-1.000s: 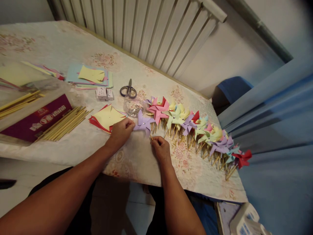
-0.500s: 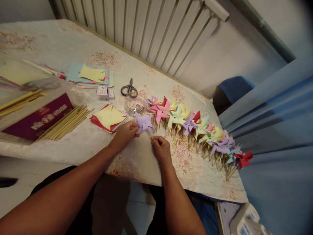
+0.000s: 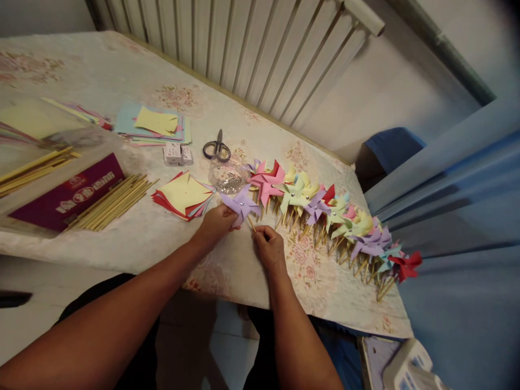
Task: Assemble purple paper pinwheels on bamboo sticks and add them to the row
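Observation:
A purple paper pinwheel (image 3: 242, 204) on a thin wooden stick is between my two hands, above the table's near edge. My right hand (image 3: 270, 248) pinches the stick below the blades. At the pinwheel's left side, my left hand (image 3: 219, 221) has its fingers closed on a blade; the fingertips are partly hidden behind the paper. Just beyond the pinwheel lies a clear bag or dish of small metal fasteners (image 3: 230, 181). To the left is a stack of cut paper squares (image 3: 184, 194), yellow on top with red beneath.
A long row of finished pinwheels (image 3: 320, 203) in many colours runs to the right. Scissors (image 3: 218, 149), small white boxes (image 3: 174, 154) and coloured paper sheets (image 3: 152, 123) lie farther back. Wooden sticks (image 3: 114, 205) lie beside a purple-labelled box (image 3: 67, 197) at left. A blue curtain (image 3: 455, 227) hangs at right.
The purple pinwheel's blades have turned on the stick. My left hand has shifted slightly right and down along with them, while my right hand stays at the stick.

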The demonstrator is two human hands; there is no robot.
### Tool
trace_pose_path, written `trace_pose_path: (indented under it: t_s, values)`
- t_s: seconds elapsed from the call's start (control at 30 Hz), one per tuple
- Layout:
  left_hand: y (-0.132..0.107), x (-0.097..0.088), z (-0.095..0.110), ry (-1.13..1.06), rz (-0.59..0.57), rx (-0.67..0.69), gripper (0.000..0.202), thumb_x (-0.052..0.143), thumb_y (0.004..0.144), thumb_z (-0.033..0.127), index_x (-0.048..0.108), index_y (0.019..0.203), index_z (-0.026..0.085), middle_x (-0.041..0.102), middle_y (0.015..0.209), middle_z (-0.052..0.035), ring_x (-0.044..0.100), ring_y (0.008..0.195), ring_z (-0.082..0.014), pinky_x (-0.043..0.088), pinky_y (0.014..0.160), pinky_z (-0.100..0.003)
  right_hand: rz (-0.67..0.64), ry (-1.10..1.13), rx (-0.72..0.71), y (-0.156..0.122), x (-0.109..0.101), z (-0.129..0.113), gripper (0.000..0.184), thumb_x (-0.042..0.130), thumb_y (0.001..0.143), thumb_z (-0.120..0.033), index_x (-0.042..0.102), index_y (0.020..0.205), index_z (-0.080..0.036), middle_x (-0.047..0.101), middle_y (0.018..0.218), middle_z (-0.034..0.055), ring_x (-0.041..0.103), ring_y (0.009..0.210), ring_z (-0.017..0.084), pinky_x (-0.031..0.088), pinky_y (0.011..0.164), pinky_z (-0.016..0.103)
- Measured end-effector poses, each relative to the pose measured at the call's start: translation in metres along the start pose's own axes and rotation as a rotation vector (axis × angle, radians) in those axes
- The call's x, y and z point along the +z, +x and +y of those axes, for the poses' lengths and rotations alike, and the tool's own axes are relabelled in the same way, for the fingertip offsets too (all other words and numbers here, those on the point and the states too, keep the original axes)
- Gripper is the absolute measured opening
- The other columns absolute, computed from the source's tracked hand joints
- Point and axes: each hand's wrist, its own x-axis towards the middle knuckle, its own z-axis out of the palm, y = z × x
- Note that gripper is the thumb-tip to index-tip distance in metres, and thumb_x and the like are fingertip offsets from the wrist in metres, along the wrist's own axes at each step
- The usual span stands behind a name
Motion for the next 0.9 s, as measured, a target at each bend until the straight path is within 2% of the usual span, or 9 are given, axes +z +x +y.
trace_pose_path:
  t_s: [0.17, 0.33, 0.43, 0.53, 0.63, 0.77, 0.9]
  values:
    - [0.0, -0.008, 0.002, 0.192, 0.03, 0.097, 0.019, 0.061, 0.073, 0.034, 0.062, 0.084, 0.018, 0.07, 0.076, -0.0031, 0.065, 0.068, -0.0191, 0.049, 0.063, -0.03, 0.004, 0.023, 0.011, 0.0, -0.001, -0.001, 0.02, 0.057, 0.073, -0.035, 0.07, 0.075, -0.02, 0.06, 0.065, -0.0019, 0.049, 0.063, 0.016, 0.04, 0.065, 0.029]
    - [-0.005, -0.017, 0.005, 0.257, 0.228, 0.172, 0.04, 0.068, 0.07, 0.027, 0.054, 0.106, 0.017, 0.068, 0.103, -0.0068, 0.066, 0.074, -0.0164, 0.054, 0.074, -0.033, 0.008, 0.046, 0.03, 0.0, -0.001, -0.003, 0.02, 0.056, 0.073, -0.035, 0.07, 0.074, -0.021, 0.061, 0.065, -0.002, 0.049, 0.063, 0.016, 0.04, 0.063, 0.028]
    - [-0.004, -0.02, 0.004, 0.242, 0.282, 0.292, 0.05, 0.067, 0.069, 0.022, 0.049, 0.115, 0.02, 0.064, 0.114, -0.0078, 0.067, 0.083, -0.0167, 0.056, 0.074, -0.032, 0.01, 0.045, 0.035, 0.0, -0.002, -0.005, 0.02, 0.056, 0.072, -0.036, 0.069, 0.074, -0.02, 0.061, 0.065, -0.0014, 0.05, 0.063, 0.016, 0.04, 0.063, 0.028]
    - [0.001, -0.026, 0.001, 0.3, 0.244, 0.502, 0.052, 0.069, 0.068, 0.021, 0.052, 0.117, 0.021, 0.057, 0.126, -0.0098, 0.065, 0.1, -0.0207, 0.057, 0.076, -0.033, 0.005, 0.038, 0.027, 0.0, -0.002, -0.006, 0.021, 0.056, 0.072, -0.036, 0.07, 0.075, -0.021, 0.062, 0.066, -0.0008, 0.051, 0.065, 0.017, 0.041, 0.064, 0.028]
    - [0.007, -0.031, -0.002, 0.379, 0.165, 0.665, 0.043, 0.069, 0.07, 0.02, 0.059, 0.112, 0.02, 0.051, 0.134, -0.0115, 0.06, 0.11, -0.0235, 0.058, 0.082, -0.038, 0.003, 0.033, 0.013, 0.0, -0.003, -0.005, 0.02, 0.056, 0.073, -0.035, 0.07, 0.074, -0.021, 0.063, 0.067, -0.0011, 0.052, 0.065, 0.017, 0.042, 0.064, 0.028]
    - [0.013, -0.033, -0.004, 0.433, 0.112, 0.707, 0.027, 0.069, 0.073, 0.021, 0.064, 0.1, 0.02, 0.05, 0.134, -0.0113, 0.056, 0.119, -0.0265, 0.054, 0.093, -0.043, -0.001, 0.038, 0.009, 0.001, -0.003, -0.004, 0.019, 0.056, 0.073, -0.035, 0.07, 0.074, -0.021, 0.063, 0.066, -0.0016, 0.051, 0.065, 0.017, 0.042, 0.065, 0.028]
    - [0.016, -0.034, -0.002, 0.467, 0.081, 0.71, 0.017, 0.071, 0.073, 0.023, 0.067, 0.09, 0.02, 0.054, 0.128, -0.0115, 0.055, 0.123, -0.0291, 0.046, 0.107, -0.049, -0.008, 0.031, 0.023, 0.001, -0.003, -0.004, 0.02, 0.057, 0.073, -0.036, 0.07, 0.074, -0.021, 0.063, 0.067, -0.001, 0.052, 0.066, 0.017, 0.042, 0.066, 0.028]
